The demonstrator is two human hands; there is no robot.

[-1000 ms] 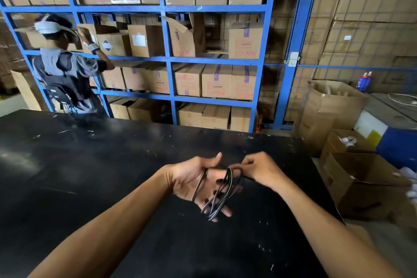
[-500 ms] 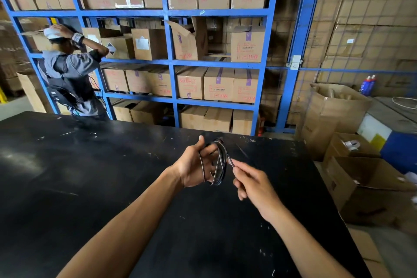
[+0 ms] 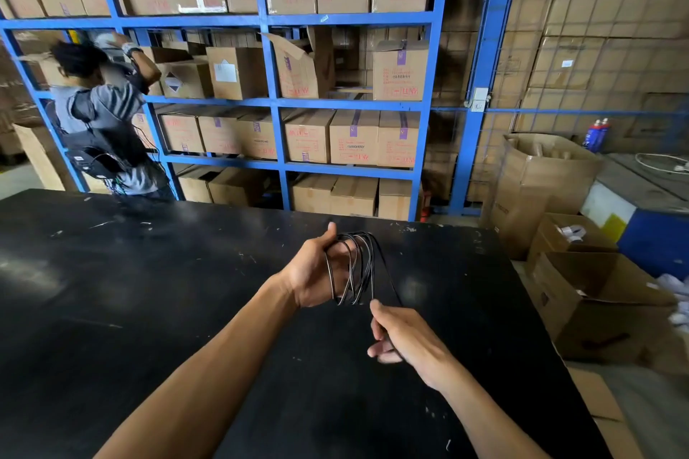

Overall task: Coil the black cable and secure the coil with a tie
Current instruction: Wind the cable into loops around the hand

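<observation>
Where black cable [image 3: 354,268] meets black table [image 3: 149,309], strands blur.

A: The cable [image 3: 354,272] above the table [image 3: 149,291]?
B: Black, glossy plastic-looking sheath.
A: The table itself?
B: Matt black, scuffed and flecked. Behind it, brown cardboard boxes [image 3: 354,138] on painted blue metal shelving [image 3: 276,101].
</observation>
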